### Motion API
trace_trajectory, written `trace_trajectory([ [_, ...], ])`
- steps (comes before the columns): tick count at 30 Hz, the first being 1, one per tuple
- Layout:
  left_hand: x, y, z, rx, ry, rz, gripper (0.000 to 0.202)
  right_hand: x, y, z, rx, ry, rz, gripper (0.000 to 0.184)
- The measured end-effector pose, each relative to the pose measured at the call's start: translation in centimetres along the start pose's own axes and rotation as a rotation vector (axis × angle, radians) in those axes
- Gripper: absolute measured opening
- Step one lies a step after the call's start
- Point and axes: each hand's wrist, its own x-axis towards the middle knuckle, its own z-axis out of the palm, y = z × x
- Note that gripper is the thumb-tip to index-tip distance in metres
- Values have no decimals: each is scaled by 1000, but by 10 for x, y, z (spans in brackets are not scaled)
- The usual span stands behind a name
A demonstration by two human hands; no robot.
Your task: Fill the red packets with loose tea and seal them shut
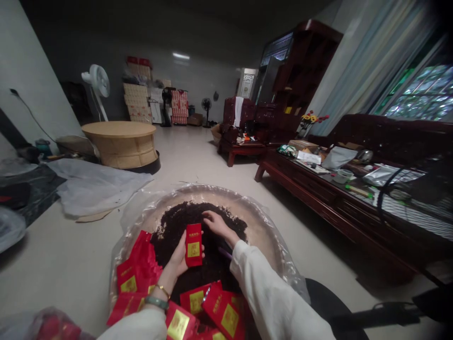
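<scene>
A wide round tray (264,222) lined with clear plastic holds a dark heap of loose tea leaves (184,222). My left hand (179,259) holds a small red packet (193,244) with a yellow label upright over the heap. My right hand (215,223) reaches into the leaves with fingers curled down on them; what they pinch is hidden. Several more red packets (136,274) lie along the tray's near and left rim. A green bangle sits on my left wrist.
A round wooden drum table (122,141) and a white fan (97,85) stand at the left. A long dark wooden table (329,193) with clutter runs along the right. White plastic sheeting (95,184) lies on the floor. Stacked cartons stand at the back wall.
</scene>
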Motion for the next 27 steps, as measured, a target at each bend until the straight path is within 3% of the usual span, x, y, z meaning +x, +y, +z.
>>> trace_trajectory([
  [5, -5, 6, 1, 1, 14, 29, 53, -3, 7, 23, -138, -164, -39, 46],
  [10, -11, 15, -1, 9, -78, 78, 55, -9, -5, 53, -236, -374, -72, 29],
  [13, -13, 17, -4, 26, -97, 72, 57, -15, -7, 56, -258, -441, -42, 21],
  [20, -13, 14, -7, 102, -11, 28, 57, -28, -6, 16, -18, -421, 122, 23],
  [27, -9, 7, -9, 183, 3, 19, 58, 1, -38, -31, 145, -259, 109, 21],
])
